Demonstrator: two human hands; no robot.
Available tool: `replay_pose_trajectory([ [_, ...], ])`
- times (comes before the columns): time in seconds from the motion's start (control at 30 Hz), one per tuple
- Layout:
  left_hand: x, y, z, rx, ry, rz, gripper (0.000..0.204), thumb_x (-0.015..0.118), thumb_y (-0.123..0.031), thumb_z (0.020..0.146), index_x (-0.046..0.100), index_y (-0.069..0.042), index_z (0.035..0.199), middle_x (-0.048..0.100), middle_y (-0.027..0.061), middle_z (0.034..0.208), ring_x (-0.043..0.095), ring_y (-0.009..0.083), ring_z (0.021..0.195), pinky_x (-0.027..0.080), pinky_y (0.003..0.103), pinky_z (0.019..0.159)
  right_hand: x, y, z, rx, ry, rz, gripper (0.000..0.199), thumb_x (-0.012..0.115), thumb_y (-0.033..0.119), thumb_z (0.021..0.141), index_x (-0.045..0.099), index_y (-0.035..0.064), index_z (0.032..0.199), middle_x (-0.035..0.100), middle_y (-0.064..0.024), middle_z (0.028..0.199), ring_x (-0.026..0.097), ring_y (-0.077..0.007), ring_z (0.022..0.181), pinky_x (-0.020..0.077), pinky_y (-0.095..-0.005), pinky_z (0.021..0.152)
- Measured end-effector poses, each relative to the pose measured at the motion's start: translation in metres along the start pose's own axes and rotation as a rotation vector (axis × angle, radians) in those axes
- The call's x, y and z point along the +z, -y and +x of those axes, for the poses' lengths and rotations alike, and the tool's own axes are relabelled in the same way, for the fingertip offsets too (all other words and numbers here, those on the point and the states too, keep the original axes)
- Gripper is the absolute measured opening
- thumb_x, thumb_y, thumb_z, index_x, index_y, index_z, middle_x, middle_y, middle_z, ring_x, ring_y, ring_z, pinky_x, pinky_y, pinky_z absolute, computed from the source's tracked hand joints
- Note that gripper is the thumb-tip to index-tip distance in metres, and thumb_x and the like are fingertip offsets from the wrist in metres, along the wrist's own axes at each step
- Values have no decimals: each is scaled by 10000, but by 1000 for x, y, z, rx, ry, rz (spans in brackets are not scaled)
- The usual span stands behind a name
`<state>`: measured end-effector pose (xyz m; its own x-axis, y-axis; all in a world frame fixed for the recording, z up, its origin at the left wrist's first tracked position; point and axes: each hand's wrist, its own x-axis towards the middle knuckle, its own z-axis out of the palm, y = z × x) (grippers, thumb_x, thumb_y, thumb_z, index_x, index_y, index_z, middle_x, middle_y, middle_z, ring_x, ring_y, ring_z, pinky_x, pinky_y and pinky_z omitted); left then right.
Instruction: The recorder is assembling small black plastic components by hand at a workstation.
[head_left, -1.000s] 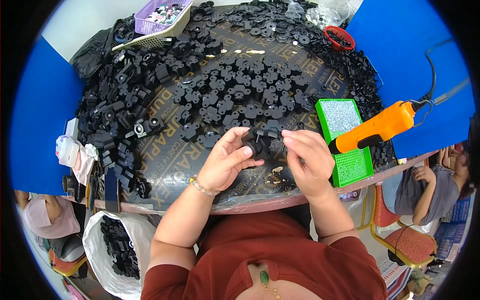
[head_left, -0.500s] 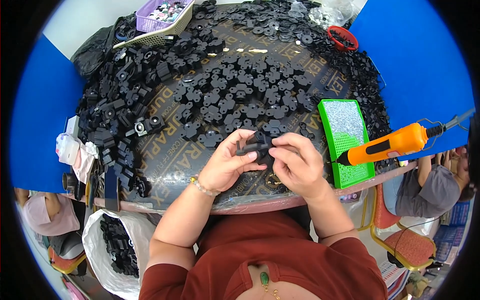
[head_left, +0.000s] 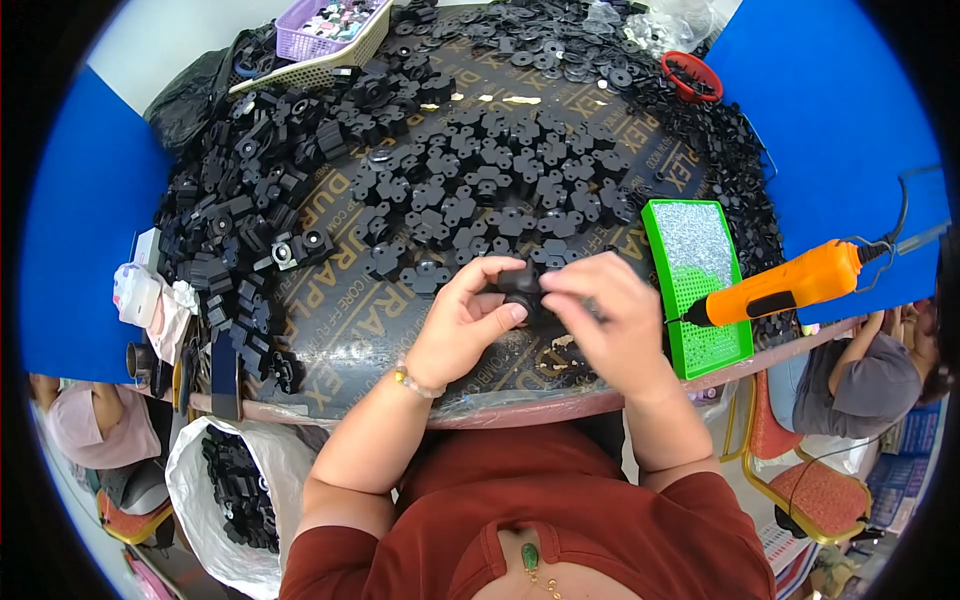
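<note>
A small black plastic part (head_left: 518,282) with a rounded body is held over the near middle of the table. The thumb and fingers of my left hand (head_left: 462,318) are closed around its left side. At its right side, the thumb and forefinger of my right hand (head_left: 622,325) pinch together, slightly blurred. Something small and dark shows between the right fingers, too unclear to name. Just beyond my hands lies a broad pile of flat black plastic pieces (head_left: 485,185).
An orange electric screwdriver (head_left: 790,285) rests over a green tray (head_left: 655,225) of small silvery screws at right. Black blocks (head_left: 215,270) heap up at left. A red bowl (head_left: 692,68) and purple basket (head_left: 300,45) stand far back. A white sack (head_left: 190,490) sits below the left edge.
The black part has been turned in my left hand, its protruding arm no longer showing. My right hand has shifted slightly right, its fingers less curled over the part.
</note>
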<state>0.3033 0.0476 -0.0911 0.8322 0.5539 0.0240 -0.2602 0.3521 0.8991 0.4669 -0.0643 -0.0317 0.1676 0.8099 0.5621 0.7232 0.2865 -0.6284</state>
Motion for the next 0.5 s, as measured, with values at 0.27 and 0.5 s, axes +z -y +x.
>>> replay_pose_trajectory([
  [0.27, 1, -7, 1, 33, 3, -67, 489, 605, 25, 917, 456, -6, 1382, 526, 96, 1280, 585, 161, 1113, 511, 331, 960, 5, -19, -6, 685, -74, 1034, 179, 696, 15, 882, 679, -6, 1058, 673, -38, 929, 613, -89, 774, 498, -224, 674],
  [0.5, 2, -10, -2, 15, 31, -16, 515, 623, 24, 910, 451, -9, 1395, 548, 86, 1245, 609, 159, 1075, 517, 304, 934, 5, -22, -11, 722, -16, 1029, 199, 713, 9, 862, 682, -10, 1058, 658, -34, 951, 609, -92, 806, 497, -224, 680],
])
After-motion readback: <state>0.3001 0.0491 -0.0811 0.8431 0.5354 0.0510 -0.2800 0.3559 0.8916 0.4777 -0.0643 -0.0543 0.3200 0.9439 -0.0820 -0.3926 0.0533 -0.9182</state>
